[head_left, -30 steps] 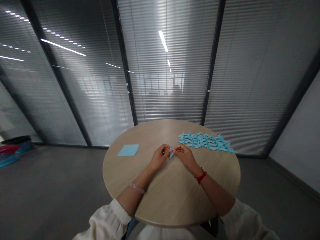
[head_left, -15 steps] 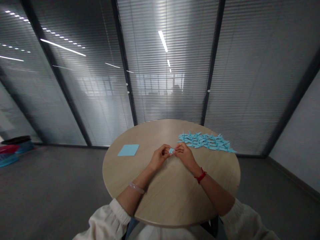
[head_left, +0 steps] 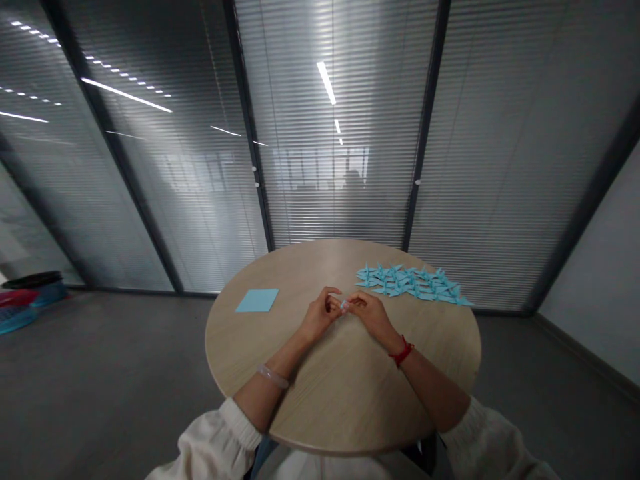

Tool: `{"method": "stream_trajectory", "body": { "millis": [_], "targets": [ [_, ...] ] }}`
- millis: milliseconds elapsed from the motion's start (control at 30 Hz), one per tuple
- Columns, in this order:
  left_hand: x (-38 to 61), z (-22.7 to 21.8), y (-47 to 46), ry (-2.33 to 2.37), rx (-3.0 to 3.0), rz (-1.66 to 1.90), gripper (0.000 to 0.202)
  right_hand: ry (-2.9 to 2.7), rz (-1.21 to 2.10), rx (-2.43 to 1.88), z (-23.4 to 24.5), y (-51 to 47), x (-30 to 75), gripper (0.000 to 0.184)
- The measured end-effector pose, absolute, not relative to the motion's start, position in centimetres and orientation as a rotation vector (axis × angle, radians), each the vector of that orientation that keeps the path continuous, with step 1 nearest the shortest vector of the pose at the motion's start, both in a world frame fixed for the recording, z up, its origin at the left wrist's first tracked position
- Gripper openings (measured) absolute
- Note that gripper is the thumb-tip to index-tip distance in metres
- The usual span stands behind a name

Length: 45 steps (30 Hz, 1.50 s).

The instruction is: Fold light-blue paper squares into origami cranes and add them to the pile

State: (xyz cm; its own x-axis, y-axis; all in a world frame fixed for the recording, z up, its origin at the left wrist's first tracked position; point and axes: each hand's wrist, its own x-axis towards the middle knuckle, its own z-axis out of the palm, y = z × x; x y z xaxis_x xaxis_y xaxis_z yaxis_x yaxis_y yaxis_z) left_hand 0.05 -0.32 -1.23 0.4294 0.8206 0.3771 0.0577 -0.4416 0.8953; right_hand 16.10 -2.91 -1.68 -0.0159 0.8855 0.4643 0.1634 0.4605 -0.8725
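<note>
Over the middle of the table, my left hand (head_left: 321, 312) and my right hand (head_left: 370, 312) meet at the fingertips. Between them they pinch a small folded piece of light blue paper (head_left: 344, 305), mostly covered by the fingers; its exact shape is too small to make out. Beyond my right hand lie rows of folded blue paper cranes (head_left: 413, 282), several of them packed close together. To the left of my left hand, a flat stack or sheet of blue square paper (head_left: 257, 300) rests on the tabletop.
The round wooden table (head_left: 345, 400) stands in front of me, its far edge close to a glass partition with blinds (head_left: 335, 200). On the floor at the far left are a dark-rimmed bin (head_left: 43, 287) and a red and blue container (head_left: 17, 310).
Less of the folded paper shows between my fingers now. My right fingertips have shifted slightly down and left over it; the cranes and the square paper have stayed put.
</note>
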Motion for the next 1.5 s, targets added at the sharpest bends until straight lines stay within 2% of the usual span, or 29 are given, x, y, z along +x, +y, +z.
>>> {"method": "stream_trajectory", "body": {
  "millis": [133, 200, 467, 900, 1267, 1500],
  "targets": [
    [0.1, -1.1, -0.5, 0.773, 1.882, 1.024, 0.028, -1.51, 0.698, -0.955, -1.2, -3.3, 16.0, 0.022],
    [0.0, -1.1, -0.6, 0.796, 1.925, 0.975, 0.026, -1.514, 0.679, -0.963, -1.1, -3.4, 16.1, 0.021],
    [-0.2, -0.7, -1.0, 0.832, 1.988, 0.906, 0.036, -1.532, 0.57, -1.006, -1.4, -3.3, 16.2, 0.016],
    [-0.1, 0.4, -1.9, 0.852, 2.094, 0.897, 0.042, -1.496, 0.625, -0.971, -1.2, -3.4, 15.9, 0.017],
    [-0.1, 0.8, -2.2, 0.873, 2.126, 0.897, 0.039, -1.502, 0.521, -1.003, -1.2, -3.4, 15.9, 0.014],
    [0.0, 0.5, -2.0, 0.976, 2.22, 0.861, 0.046, -1.508, 0.426, -0.991, -0.9, -3.8, 15.9, 0.016]
  ]
}}
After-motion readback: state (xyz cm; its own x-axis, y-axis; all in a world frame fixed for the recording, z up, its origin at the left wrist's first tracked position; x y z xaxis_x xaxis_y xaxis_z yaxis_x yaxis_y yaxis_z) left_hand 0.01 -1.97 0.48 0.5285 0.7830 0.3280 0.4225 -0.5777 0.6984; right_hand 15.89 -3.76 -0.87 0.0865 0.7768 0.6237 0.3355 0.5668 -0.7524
